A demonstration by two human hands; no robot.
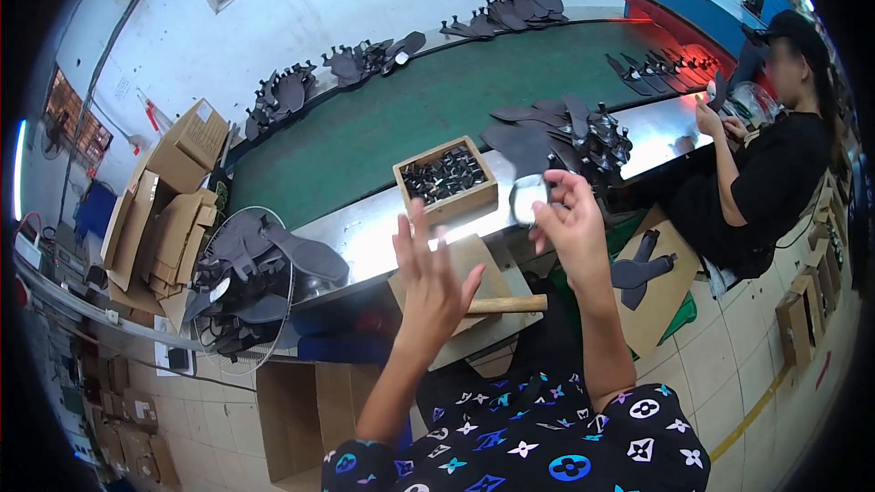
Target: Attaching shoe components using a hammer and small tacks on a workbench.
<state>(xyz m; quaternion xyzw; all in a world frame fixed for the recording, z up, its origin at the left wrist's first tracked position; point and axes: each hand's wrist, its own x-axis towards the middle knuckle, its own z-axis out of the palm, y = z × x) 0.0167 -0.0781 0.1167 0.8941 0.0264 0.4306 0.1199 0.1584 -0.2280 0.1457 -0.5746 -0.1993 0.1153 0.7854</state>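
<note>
My right hand (574, 228) pinches a small rounded piece (529, 199) with a white face and dark edge; blur hides its exact kind. My left hand (427, 296) is raised with its fingers stretched out, holding nothing. A wooden handle (510, 304) lies beside its thumb across a board (488, 264); my left hand hides the handle's other end. Just beyond my hands stands a wooden box (447, 210) of small black pieces (447, 175). Dark grey sandal soles with black straps (570, 132) are heaped on the metal table edge, past my right hand.
A green conveyor belt (392, 116) carries more soles along its far side. At left, a wire basket (290, 296) of soles stands near cardboard boxes (164, 228). A co-worker (775, 155) sits at right. Two dark soles (643, 271) lie on a cardboard sheet (670, 305).
</note>
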